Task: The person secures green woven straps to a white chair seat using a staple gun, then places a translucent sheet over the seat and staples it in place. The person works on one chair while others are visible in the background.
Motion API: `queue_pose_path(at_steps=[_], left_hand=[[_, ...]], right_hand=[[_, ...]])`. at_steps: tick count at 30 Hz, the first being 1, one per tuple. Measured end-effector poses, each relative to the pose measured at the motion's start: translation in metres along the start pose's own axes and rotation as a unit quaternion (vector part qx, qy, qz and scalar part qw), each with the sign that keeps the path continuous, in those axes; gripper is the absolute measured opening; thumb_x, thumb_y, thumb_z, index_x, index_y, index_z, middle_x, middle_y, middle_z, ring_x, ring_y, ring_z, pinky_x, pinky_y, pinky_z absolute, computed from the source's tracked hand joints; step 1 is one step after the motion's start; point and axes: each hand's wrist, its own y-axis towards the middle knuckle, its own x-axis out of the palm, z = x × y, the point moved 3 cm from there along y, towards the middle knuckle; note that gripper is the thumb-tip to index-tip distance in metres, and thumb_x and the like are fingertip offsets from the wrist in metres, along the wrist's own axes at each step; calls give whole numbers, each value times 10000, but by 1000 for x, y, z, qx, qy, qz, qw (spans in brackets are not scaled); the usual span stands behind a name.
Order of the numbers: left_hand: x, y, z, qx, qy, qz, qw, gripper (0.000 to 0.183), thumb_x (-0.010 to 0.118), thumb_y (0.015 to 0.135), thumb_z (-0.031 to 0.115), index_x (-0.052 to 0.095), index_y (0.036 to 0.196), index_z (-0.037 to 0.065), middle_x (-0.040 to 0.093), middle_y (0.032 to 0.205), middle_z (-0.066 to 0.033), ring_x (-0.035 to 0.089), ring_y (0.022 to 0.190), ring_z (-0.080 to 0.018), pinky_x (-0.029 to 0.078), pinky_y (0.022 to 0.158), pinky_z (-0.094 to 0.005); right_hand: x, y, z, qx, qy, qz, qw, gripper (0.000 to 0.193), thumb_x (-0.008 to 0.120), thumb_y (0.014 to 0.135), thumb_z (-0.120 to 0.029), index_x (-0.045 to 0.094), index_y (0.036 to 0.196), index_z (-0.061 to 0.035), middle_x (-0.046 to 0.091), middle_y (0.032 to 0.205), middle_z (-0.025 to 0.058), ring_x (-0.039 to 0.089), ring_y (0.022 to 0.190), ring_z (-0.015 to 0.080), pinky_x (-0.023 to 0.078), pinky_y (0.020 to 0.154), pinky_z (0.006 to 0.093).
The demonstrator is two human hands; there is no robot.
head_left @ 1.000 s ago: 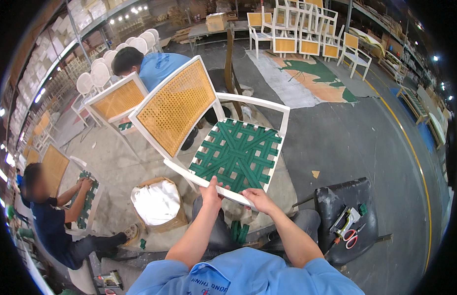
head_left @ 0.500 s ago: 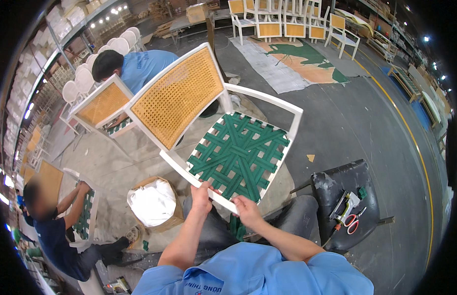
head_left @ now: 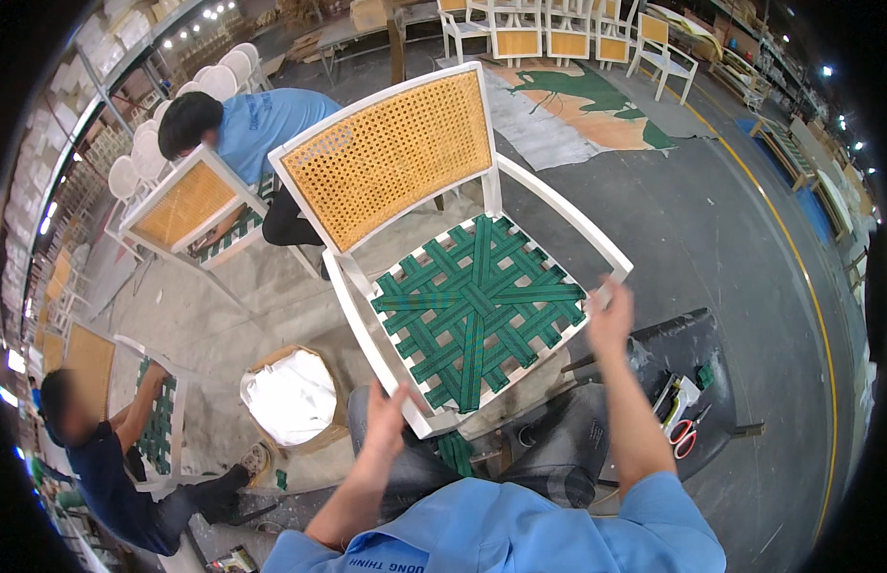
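Observation:
In front of me is a white armchair (head_left: 563,215) with a tan woven cane back (head_left: 391,158). Green webbing straps (head_left: 477,301) cross its seat in a lattice, with diagonal bands meeting at the middle. My left hand (head_left: 384,425) is at the near left end of the chair frame, its fingers against the arm; motion blurs them, so their grip is unclear. At the right, my right hand (head_left: 612,315) is closed around the front end of the other arm. A loose green strap end (head_left: 455,451) hangs below the seat, between my knees.
A black padded stool (head_left: 654,344) on my right bears red-handled scissors (head_left: 687,437) and a staple gun (head_left: 665,401). To the left stands a box holding a white bag (head_left: 291,396). Two co-workers (head_left: 272,124) handle similar chairs. More white chairs (head_left: 539,43) stand far off.
The chair has turned and tipped, so its seat faces me more squarely. My right hand has left the front rail for the right arm; my left hand has shifted to the left corner.

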Motion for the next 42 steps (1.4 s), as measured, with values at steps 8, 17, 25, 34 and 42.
queue_pose_path(at_steps=[8, 17, 25, 34, 42], left_hand=[[25, -5, -2, 30, -17, 40, 999, 232, 588, 1073, 167, 516, 1236, 19, 584, 825, -79, 591, 522, -194, 542, 504, -370], [-27, 43, 45, -10, 80, 73, 994, 288, 623, 1047, 243, 566, 1225, 25, 579, 702, -74, 585, 546, -203, 516, 520, -370], [-13, 43, 55, 51, 42, 53, 996, 330, 684, 1004, 239, 603, 1161, -41, 655, 735, -75, 585, 518, -161, 487, 473, -347], [-47, 21, 67, -46, 17, 28, 998, 398, 613, 1068, 313, 571, 1283, -20, 644, 840, -80, 594, 573, -149, 511, 540, -325], [-195, 124, 17, -10, -74, 348, 935, 377, 605, 1054, 328, 708, 1178, -13, 669, 759, -100, 659, 649, -187, 565, 634, -337]], right_hand=[[-17, 115, 78, 130, -24, -144, 981, 533, 800, 921, -320, 664, 1320, 7, 703, 1248, 246, 683, 1153, 396, 518, 970, 457], [21, 76, 62, 106, 62, -164, 979, 487, 840, 865, -296, 716, 1175, 59, 770, 1025, 208, 739, 969, 311, 545, 871, 432], [-14, 83, 62, 101, 119, -151, 976, 500, 837, 893, -203, 664, 1260, 88, 725, 1077, 139, 676, 942, 202, 541, 815, 373], [-12, 58, 53, 130, 13, -253, 959, 304, 738, 956, -137, 648, 1177, 52, 662, 873, 95, 635, 747, 177, 502, 588, 326], [-14, 64, 36, 231, -66, -218, 946, 314, 759, 922, -193, 647, 1155, -14, 624, 853, 54, 602, 609, 166, 399, 370, 292]])
